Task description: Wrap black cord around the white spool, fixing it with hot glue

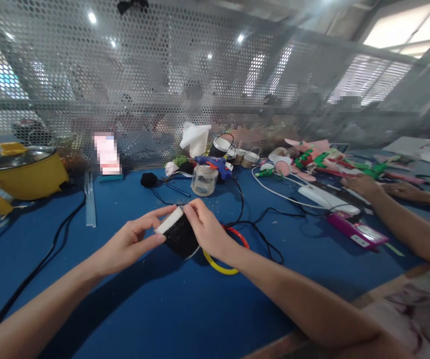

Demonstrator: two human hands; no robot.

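- Left hand (130, 244) and right hand (209, 232): both grips closed on a black spool (179, 233) with a white end face, held just above the blue bench (162, 309), thumb and fingers of each pinching one end
- Directly under the right hand: a yellow ring (220, 268) and a red ring (239, 237) flat on the bench, partly hidden by the wrist
- Black cable (263, 222) loops just beyond the rings
- Right side: another person's hand (362, 185) rests near a magenta device (357, 230)
- Further back: clear jar (204, 179), contents cannot be told; blue glue gun (216, 165) behind it
- Far left: yellow pot (20, 172), lid on, against the perforated screen (125, 75)
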